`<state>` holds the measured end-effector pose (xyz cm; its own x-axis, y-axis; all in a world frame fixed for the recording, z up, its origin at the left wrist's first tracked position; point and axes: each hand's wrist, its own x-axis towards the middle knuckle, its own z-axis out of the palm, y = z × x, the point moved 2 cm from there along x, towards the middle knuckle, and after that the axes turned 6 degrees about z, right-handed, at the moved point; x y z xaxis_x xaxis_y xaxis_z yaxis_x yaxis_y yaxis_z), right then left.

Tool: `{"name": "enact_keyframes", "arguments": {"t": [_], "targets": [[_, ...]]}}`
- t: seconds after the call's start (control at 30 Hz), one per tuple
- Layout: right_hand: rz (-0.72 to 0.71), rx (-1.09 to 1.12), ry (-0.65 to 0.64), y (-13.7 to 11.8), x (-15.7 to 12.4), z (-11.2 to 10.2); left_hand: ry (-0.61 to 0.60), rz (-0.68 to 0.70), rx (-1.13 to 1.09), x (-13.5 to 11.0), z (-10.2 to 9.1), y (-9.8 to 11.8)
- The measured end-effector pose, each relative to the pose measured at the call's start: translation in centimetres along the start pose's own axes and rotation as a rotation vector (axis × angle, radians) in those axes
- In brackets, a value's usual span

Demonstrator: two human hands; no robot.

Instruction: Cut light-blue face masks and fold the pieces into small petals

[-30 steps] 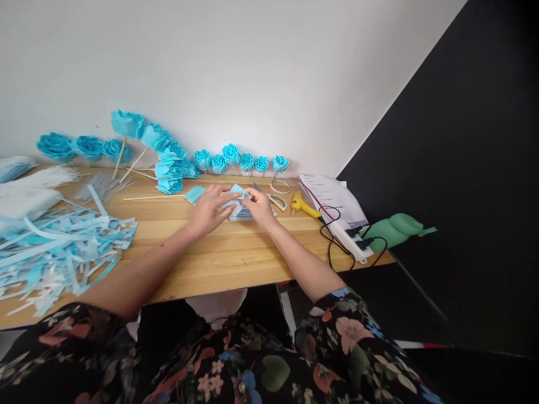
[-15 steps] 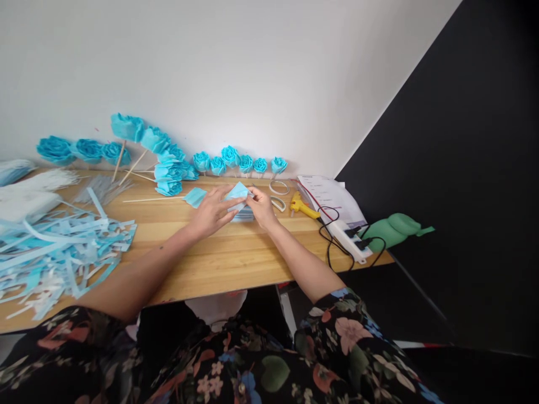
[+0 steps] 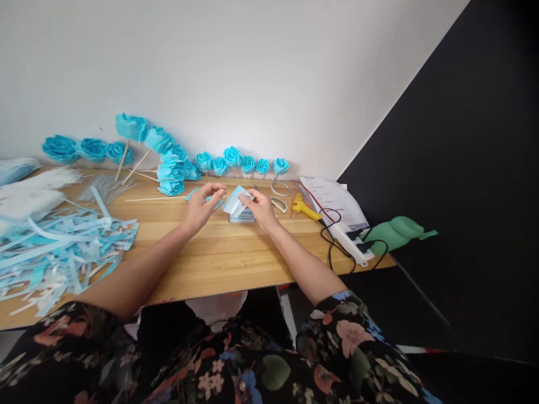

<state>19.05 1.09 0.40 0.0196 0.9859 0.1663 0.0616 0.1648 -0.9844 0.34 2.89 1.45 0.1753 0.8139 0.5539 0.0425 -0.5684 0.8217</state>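
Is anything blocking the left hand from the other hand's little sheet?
Nothing visible blocks the gap from the left hand to the thin blue-and-white sheet pinched in the right hand; a thin blue piece shows just below the left thumb.

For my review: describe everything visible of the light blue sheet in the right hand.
The sheet is small and thin, pale blue with a whitish area, and looks like paper or thin fabric. The right hand pinches its right side, thumb on the near face, tilting it over a small stack on the table; whether they touch is unclear. The left hand, beside it, does not grip it.
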Motion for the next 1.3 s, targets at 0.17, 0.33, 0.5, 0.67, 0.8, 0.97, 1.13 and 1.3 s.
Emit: {"name": "enact_keyframes", "arguments": {"t": [0.17, 0.33, 0.5, 0.67, 0.8, 0.97, 1.13, 1.3], "targets": [[0.009, -0.047, -0.037, 0.3, 0.0, 0.1, -0.144, -0.099, -0.061, -0.1, 0.4, -0.2], [0.005, -0.062, -0.062, 0.5, -0.1, 0.1, -0.223, -0.154, -0.113, -0.1, 0.4, 0.2], [0.017, -0.051, -0.082, 0.0, -0.3, 0.2, -0.267, -0.245, -0.213, 0.0, 0.6, 0.2], [0.033, -0.045, -0.070, 0.0, -0.2, 0.2, -0.231, -0.167, -0.168, 0.0, 0.5, 0.4], [-0.005, -0.118, -0.059, 0.0, -0.1, 0.0, -0.225, -0.132, -0.119, 0.0, 0.3, 0.7], [-0.049, -0.211, -0.065, -0.3, -0.4, 0.2, -0.218, -0.159, -0.119, -0.1, 0.6, 0.1], [-0.085, -0.172, -0.063, -0.1, -0.3, 0.3, -0.144, -0.156, -0.159, 0.0, 0.8, -0.6], [-0.008, -0.032, -0.131, 1.0, 0.3, 0.3, -0.055, -0.174, -0.245, 0.2, 0.5, -0.1]]}}
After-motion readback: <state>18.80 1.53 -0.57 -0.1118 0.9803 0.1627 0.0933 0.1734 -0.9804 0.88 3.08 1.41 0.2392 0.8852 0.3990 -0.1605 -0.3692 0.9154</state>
